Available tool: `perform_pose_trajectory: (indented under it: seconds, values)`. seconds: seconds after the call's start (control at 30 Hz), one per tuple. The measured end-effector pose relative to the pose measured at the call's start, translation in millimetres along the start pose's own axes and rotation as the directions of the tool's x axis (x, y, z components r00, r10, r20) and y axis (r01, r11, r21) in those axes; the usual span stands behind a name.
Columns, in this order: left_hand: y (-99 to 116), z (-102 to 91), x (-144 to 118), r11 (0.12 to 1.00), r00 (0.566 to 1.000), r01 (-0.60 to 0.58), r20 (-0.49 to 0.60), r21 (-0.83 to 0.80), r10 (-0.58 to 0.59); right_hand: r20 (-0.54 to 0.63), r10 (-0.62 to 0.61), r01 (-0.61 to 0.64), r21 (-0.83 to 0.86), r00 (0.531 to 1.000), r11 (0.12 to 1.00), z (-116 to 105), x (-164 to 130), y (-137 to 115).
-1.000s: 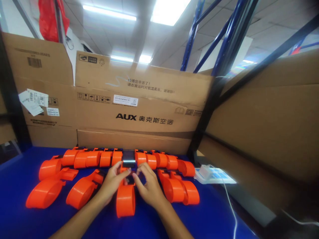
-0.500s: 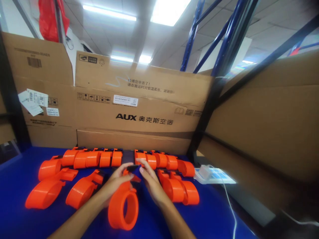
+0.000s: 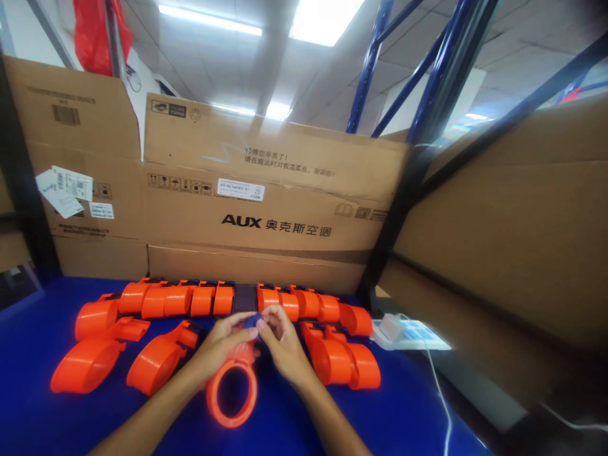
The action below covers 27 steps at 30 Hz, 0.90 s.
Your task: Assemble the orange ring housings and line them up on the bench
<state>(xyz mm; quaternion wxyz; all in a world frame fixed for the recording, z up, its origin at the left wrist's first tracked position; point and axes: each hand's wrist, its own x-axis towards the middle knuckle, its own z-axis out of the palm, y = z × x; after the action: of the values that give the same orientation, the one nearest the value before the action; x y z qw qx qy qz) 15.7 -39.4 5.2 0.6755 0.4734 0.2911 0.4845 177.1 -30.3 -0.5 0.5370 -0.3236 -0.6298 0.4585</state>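
My left hand (image 3: 223, 339) is closed around the stem of an orange plastic ring part (image 3: 215, 405), whose round opening hangs below the fingers and faces me. At the top of that part, a small dark blue piece (image 3: 253, 320) shows between the fingertips of both hands. My right hand (image 3: 284, 342) pinches this blue piece from the right side. The fingers hide how it joins the orange stem. Similar orange ring parts (image 3: 154, 362) lie to the left of my hands, and more orange ring parts (image 3: 332, 362) lie to the right.
Behind my hands, several orange ring parts (image 3: 202, 301) stand in a row on the blue tabletop (image 3: 285, 424), with a dark flat block (image 3: 245, 299) among them. A cardboard sheet (image 3: 266, 253) forms the back wall. At the right lies a white power strip (image 3: 413, 334) with a cable.
The orange part has turned so its opening faces me more squarely. The blue piece has tipped and is now more covered, with the right fingers drawn closer to the left hand.
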Motion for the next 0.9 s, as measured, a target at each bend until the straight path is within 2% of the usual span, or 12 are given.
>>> perform_pose_trajectory:
  seconds: [0.07, 0.13, 0.17, 0.23, 0.3, 0.33, 0.4, 0.5, 0.6, 0.7, 0.8, 0.9]
  values:
    - [0.5, -7.9, 5.1, 0.998, 0.999, 0.036, -0.037, -0.053, -0.038, -0.039, -0.025, 0.021, -0.099, 0.999, 0.995, -1.9, -0.9, -2.0]
    - [4.4, -16.4, 8.5, 0.986, 0.995, 0.028, -0.085, -0.166, -0.043, -0.02, -0.074, 0.067, -0.252, 0.997, 0.965, -4.9, -4.1, -6.4]
    - [7.7, -20.2, 9.0, 0.972, 0.994, 0.012, -0.101, -0.234, -0.036, 0.036, -0.101, 0.107, -0.343, 0.994, 0.933, -6.4, -6.7, -9.3]
    - [15.4, -25.8, 7.6, 0.937, 0.993, -0.017, -0.113, -0.349, -0.024, 0.244, -0.13, 0.239, -0.495, 0.961, 0.836, -8.7, -13.8, -14.8]
    - [22.6, -28.2, 4.2, 0.905, 0.993, -0.037, -0.121, -0.424, -0.016, 0.458, -0.089, 0.357, -0.543, 0.885, 0.76, -9.2, -21.7, -18.0]
    - [25.2, -28.3, 2.4, 0.892, 0.992, -0.046, -0.128, -0.45, -0.013, 0.519, -0.062, 0.389, -0.551, 0.853, 0.738, -8.8, -25.2, -18.4]
    - [28.1, -27.1, -0.3, 0.873, 0.99, -0.055, -0.139, -0.484, -0.014, 0.574, -0.031, 0.417, -0.554, 0.818, 0.72, -7.6, -29.9, -17.7]
    - [28.3, -24.5, -1.0, 0.869, 0.99, -0.039, -0.138, -0.493, -0.034, 0.59, -0.039, 0.421, -0.527, 0.806, 0.738, -7.3, -29.8, -19.3]
    - [26.6, -23.1, 0.5, 0.885, 0.991, -0.011, -0.126, -0.465, -0.054, 0.598, -0.021, 0.372, -0.47, 0.801, 0.801, -11.2, -23.6, -29.5]
    - [24.3, -22.4, 2.0, 0.908, 0.993, 0.015, -0.103, -0.419, -0.064, 0.614, 0.029, 0.223, -0.329, 0.789, 0.917, -17.0, -16.6, -41.5]
    - [21.0, -20.9, 3.7, 0.927, 0.996, 0.041, -0.061, -0.374, -0.069, 0.483, 0.073, 0.006, -0.161, 0.873, 0.987, -20.7, -11.8, -44.1]
    - [17.7, -18.2, 5.9, 0.93, 0.998, 0.061, -0.006, -0.363, -0.068, 0.294, 0.12, -0.117, -0.028, 0.948, 0.993, -21.0, -8.5, -37.1]
